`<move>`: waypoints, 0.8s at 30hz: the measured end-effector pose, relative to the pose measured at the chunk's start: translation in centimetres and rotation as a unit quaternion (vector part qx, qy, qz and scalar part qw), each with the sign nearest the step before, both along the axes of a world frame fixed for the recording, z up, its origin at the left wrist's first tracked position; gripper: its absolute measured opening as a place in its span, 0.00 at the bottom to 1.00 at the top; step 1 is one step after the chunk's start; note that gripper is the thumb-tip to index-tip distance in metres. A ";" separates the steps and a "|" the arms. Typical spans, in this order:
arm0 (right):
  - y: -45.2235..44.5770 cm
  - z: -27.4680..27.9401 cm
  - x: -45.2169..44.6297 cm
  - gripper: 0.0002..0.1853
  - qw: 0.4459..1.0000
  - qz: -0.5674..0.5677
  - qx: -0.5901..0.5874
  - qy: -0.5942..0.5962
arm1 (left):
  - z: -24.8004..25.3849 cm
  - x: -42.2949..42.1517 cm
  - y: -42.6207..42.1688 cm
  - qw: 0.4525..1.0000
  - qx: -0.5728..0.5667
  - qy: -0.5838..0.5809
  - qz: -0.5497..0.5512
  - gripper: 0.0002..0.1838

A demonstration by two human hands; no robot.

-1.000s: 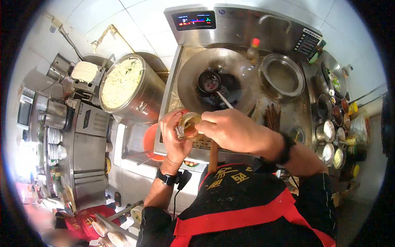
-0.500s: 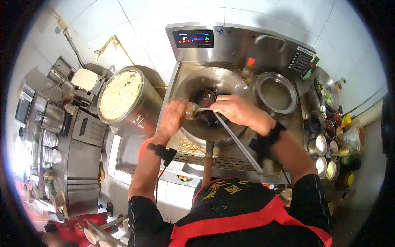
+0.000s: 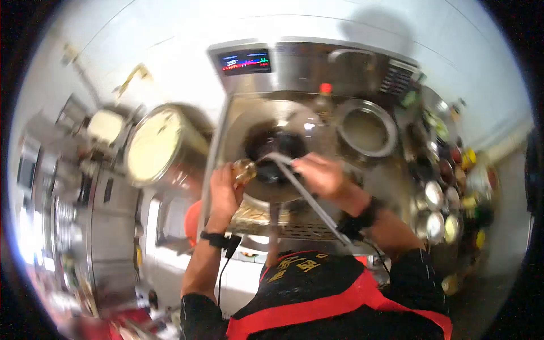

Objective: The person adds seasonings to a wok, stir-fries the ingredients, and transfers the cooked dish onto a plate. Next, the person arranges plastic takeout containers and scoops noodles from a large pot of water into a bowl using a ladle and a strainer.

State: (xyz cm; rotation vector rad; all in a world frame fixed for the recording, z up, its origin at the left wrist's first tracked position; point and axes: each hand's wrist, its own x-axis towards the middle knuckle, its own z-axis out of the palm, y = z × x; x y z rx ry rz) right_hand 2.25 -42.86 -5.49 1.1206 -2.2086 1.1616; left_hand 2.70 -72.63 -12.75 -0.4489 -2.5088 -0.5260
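My left hand is closed around a small glass jar, held near the left rim of the wok. My right hand pinches a short pale spoon, whose far end is over the middle of the wok. A long metal ladle handle slants from the wok toward my apron, below my right hand; whether that hand also touches it I cannot tell. Dark contents lie at the bottom of the wok, blurred. The wok's wooden handle points toward me.
A round metal pot holds liquid on the right of the stove, near a red-capped bottle. Seasoning bowls line the far right. A large steel drum stands left. Another person in red is at lower left.
The spoon has come out of the jar and now sits over the wok. My left hand has lowered the jar slightly to the left. The whole view has shifted and blurred.
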 end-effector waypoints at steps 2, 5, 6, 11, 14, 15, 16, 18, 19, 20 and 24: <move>0.0 -1.9 0.2 0.12 0.989 0.010 -0.022 0.149 | 0.3 0.1 3.0 0.996 0.025 -0.077 -0.032 0.30; 1.9 -1.9 2.9 0.30 0.998 -0.032 -0.008 -0.046 | 3.7 0.7 9.7 0.981 0.094 -0.135 -0.101 0.22; 2.5 -1.3 3.8 0.40 0.990 -0.079 -0.058 -0.100 | 4.5 1.3 12.0 0.972 0.151 -0.094 -0.151 0.22; 8.5 0.1 8.4 0.60 0.948 -0.217 -0.169 -0.159 | 5.1 2.2 21.6 0.910 0.227 -0.118 -0.326 0.29; 14.3 2.1 10.8 0.60 0.931 -0.262 -0.155 -0.200 | 8.4 3.4 27.4 0.910 0.107 -0.101 -0.387 0.35; 16.4 2.7 11.6 0.59 0.928 -0.289 -0.149 -0.185 | 9.2 3.8 29.0 0.902 0.085 -0.115 -0.408 0.41; 18.9 3.4 12.5 0.58 0.923 -0.317 -0.142 -0.169 | 10.2 4.2 29.8 0.898 0.084 -0.117 -0.415 0.41; 24.8 7.6 15.0 0.56 0.858 -0.417 -0.149 -0.261 | 12.2 5.1 31.0 0.875 0.077 -0.174 -0.445 0.48; 28.5 7.8 16.0 0.55 0.832 -0.514 -0.096 -0.186 | 12.1 5.0 30.8 0.870 0.080 -0.205 -0.441 0.48; 32.3 7.9 16.8 0.54 0.791 -0.601 -0.040 -0.108 | 10.4 4.2 29.6 0.868 0.084 -0.215 -0.439 0.46; 48.1 6.0 19.5 0.48 0.622 -0.778 -0.038 -0.081 | 5.0 1.9 23.8 0.927 0.051 -0.186 -0.321 0.37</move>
